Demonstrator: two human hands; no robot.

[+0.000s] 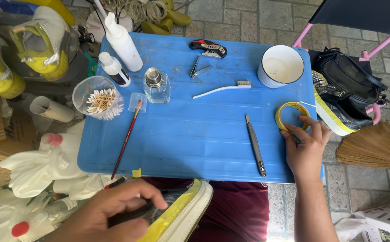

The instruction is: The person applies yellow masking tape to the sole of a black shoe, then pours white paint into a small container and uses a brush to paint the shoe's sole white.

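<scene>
White printed box (385,219) (perhaps cardboard), bottom right.
</scene>
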